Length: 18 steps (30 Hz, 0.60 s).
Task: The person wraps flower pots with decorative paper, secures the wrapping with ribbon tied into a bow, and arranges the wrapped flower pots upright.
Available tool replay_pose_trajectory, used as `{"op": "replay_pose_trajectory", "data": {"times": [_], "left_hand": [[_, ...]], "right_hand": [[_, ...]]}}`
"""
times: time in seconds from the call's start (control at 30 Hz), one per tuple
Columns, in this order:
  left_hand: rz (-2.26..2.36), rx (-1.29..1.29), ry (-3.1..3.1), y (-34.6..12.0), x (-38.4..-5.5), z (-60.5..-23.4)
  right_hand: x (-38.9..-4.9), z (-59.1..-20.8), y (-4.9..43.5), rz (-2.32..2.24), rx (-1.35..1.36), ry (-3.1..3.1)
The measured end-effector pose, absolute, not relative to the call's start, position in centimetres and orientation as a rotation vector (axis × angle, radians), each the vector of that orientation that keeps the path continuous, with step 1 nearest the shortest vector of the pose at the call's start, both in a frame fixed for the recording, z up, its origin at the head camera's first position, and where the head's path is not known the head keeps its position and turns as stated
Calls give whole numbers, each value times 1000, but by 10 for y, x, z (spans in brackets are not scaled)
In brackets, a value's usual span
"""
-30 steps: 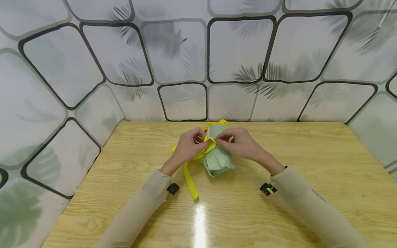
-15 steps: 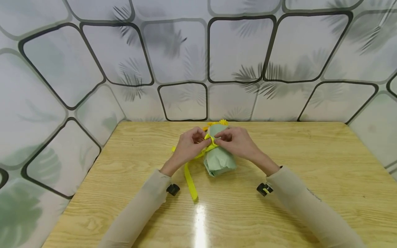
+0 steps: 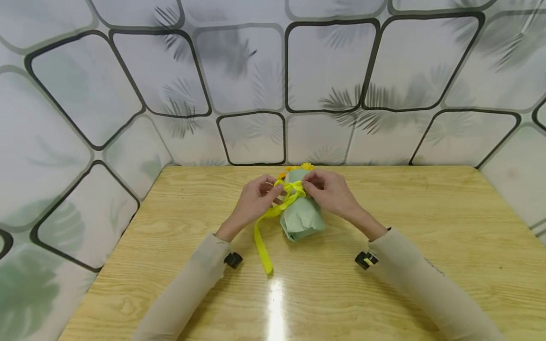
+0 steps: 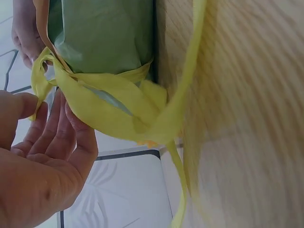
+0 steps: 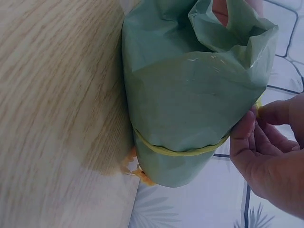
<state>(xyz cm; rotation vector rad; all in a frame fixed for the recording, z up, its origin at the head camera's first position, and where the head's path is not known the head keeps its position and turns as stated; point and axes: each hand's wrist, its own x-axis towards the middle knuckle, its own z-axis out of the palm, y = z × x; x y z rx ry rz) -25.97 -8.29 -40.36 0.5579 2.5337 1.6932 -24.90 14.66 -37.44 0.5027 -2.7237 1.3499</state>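
A bouquet wrapped in pale green paper [image 3: 302, 219] lies on the table, with orange-yellow flowers [image 3: 307, 166] at its far end. Yellow ribbon [image 3: 293, 188] is looped and knotted on its upper side. My left hand [image 3: 254, 199] pinches a ribbon loop between thumb and forefinger, left of the knot. From the right, my right hand [image 3: 332, 192] pinches more of the ribbon at the paper's edge. The right wrist view shows the ribbon band [image 5: 180, 152] running around the wrapping. One long ribbon tail [image 4: 190, 61] hangs down beside the bouquet in the left wrist view.
The wooden table [image 3: 170, 265] reaches back to a wall covering [image 3: 328, 66] with dark-outlined panels and leaf prints. A black wrist camera [image 3: 233, 260] sits under the left sleeve, and another black camera [image 3: 366, 260] under the right one.
The hands have moved slightly apart, the left one leftward and the right one rightward. Loops and a knot of ribbon now show between them on top of the wrapping.
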Motion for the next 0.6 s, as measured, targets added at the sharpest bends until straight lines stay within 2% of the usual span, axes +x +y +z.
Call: {"op": "replay_pose_trajectory", "data": {"times": [0.6], "left_hand": [[1492, 515, 2698, -89, -255, -407]], "right_hand": [[-247, -375, 170, 1389, 461, -2649]]}}
